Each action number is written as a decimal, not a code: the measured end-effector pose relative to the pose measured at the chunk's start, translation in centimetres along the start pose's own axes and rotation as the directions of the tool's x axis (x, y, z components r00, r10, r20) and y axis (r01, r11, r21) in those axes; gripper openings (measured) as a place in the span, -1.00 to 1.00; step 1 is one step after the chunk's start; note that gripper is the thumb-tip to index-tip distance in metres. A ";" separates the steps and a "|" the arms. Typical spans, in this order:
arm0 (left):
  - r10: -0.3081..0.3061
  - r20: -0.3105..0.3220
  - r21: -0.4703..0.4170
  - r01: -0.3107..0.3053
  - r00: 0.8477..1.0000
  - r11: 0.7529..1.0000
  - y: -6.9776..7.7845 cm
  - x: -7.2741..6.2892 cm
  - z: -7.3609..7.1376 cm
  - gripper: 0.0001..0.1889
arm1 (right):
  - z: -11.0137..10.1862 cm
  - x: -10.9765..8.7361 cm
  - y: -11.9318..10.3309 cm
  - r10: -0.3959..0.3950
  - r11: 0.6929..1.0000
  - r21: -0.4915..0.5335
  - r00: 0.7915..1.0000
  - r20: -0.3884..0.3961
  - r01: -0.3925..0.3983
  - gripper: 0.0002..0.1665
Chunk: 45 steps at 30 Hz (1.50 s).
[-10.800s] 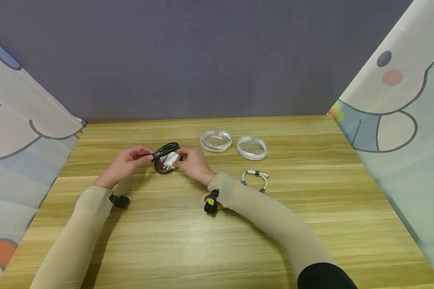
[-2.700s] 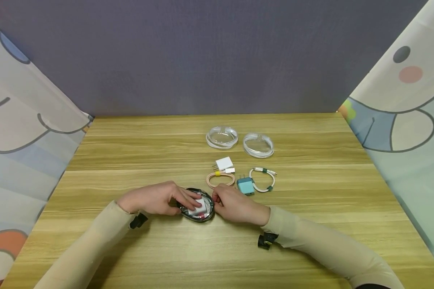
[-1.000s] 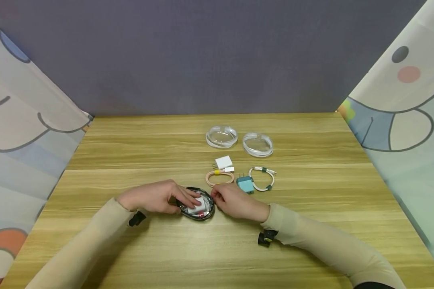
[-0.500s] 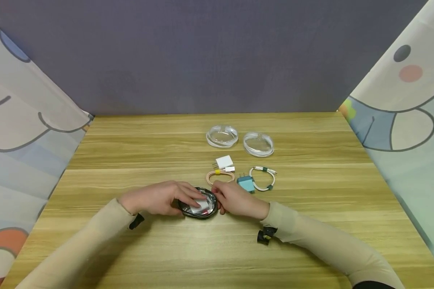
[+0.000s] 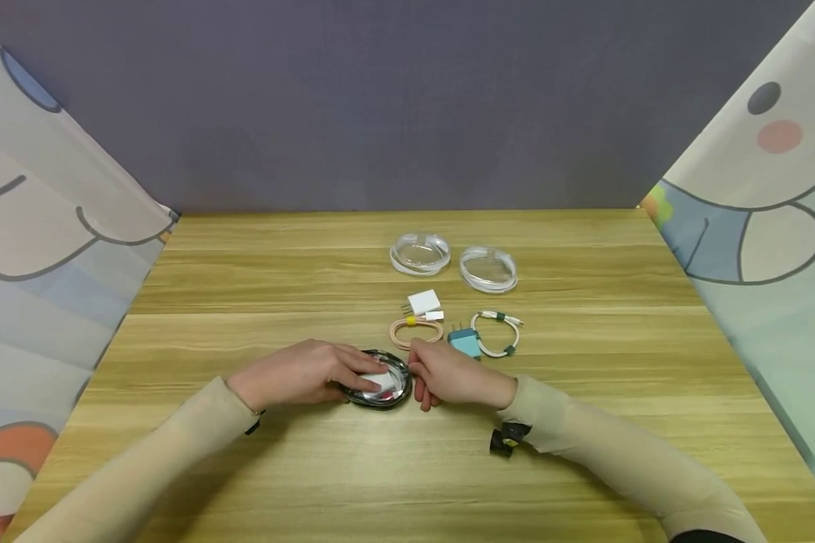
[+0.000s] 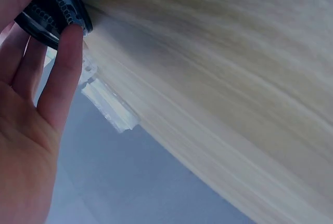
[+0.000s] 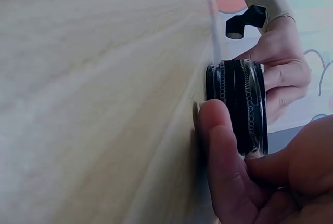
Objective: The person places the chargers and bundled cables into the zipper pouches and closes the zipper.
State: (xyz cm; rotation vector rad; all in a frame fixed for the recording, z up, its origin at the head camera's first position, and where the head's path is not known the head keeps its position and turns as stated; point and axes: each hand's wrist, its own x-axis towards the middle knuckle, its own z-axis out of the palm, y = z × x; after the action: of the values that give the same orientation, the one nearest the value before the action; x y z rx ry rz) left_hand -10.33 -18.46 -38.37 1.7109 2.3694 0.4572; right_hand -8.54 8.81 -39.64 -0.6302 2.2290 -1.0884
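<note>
A small round black-rimmed zip case (image 5: 394,398) with a clear top lies on the table, a white charger (image 5: 383,382) and a pale cable showing inside it. My left hand (image 5: 303,375) holds it from the left, fingers over the top and thumb against the near side. On the right edge, my right hand (image 5: 458,375) pinches the rim between thumb and curled finger; what exactly sits between them is hidden. In the right wrist view, rows of zipper teeth run round the side of the zip case (image 7: 237,99). The left wrist view shows part of the rim (image 6: 39,21).
Behind the hands lie a peach coiled cable (image 5: 416,332), a white plug (image 5: 423,302), a blue plug (image 5: 465,343) and a white cable loop (image 5: 496,333). Two clear-wrapped white cable coils (image 5: 419,255) lie farther back. A grey panel (image 5: 407,105) stands behind the table.
Earlier, the hands held the case and white charger farther back left. The case now lies nearer the middle, charger inside. Lately it has shifted slightly right, the right hand moving with it.
</note>
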 end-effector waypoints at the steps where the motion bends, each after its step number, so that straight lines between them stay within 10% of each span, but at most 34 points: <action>1: 0.005 -0.006 0.009 -0.005 1.000 1.000 0.0 0.0 0.0 -0.45 | 0.0 -0.2 0.1 0.000 1.000 0.000 1.000 0.004 0.000 -0.81; 14: -0.022 -0.002 0.138 0.022 1.000 0.990 0.9 0.4 -0.2 -0.51 | 0.6 -2.3 1.0 0.010 0.989 0.143 0.997 0.082 -0.022 -0.79; 32: 0.126 0.044 0.396 -0.133 0.991 0.909 0.9 1.1 0.0 -0.26 | 0.6 -1.0 1.6 -0.038 0.996 0.075 0.974 -0.223 0.056 -0.85; 45: 0.102 0.068 0.402 -0.121 0.992 0.908 1.1 0.9 0.3 -0.28 | 0.5 -1.2 1.3 -0.042 0.999 -0.026 0.982 -0.185 0.037 -0.82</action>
State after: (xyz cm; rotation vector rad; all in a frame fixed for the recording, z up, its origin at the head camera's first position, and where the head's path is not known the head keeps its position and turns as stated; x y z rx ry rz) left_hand -9.58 -17.31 -38.22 2.0067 2.4698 -0.0727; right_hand -7.55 9.97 -40.67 -0.6066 2.3989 -1.1861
